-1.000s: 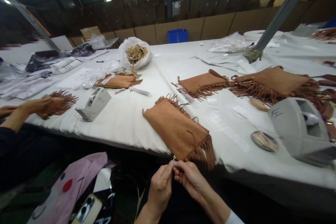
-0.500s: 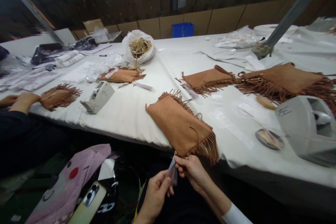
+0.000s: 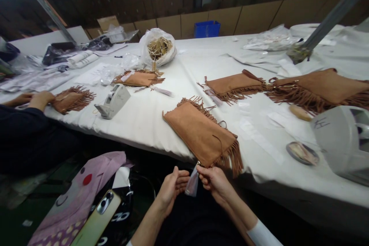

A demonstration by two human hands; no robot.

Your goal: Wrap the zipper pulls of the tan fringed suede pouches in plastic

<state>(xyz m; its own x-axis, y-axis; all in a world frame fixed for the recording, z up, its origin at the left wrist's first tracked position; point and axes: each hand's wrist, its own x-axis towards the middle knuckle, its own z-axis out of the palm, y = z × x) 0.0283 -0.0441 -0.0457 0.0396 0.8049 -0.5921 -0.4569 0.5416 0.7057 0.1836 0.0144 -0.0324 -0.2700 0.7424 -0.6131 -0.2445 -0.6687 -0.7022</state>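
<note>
One clear strip [image 3: 192, 185] in right hand [image 3: 215, 180]; left hand [image 3: 172, 184] beside.

There's the tan suede fringed pouch [image 3: 201, 134] lying flat and angled on the white-clothed table [image 3: 144, 123], its near corner with the gold zip pull [image 3: 198, 163] poking over the edge, where a small clear plastic sleeve [image 3: 192, 185] hangs, pinched by the right hand [image 3: 215, 180].

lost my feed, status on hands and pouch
Right hand pinching film at pouch corner. Left hand curled beside film, grip unclear. Nothing in the way.
</note>
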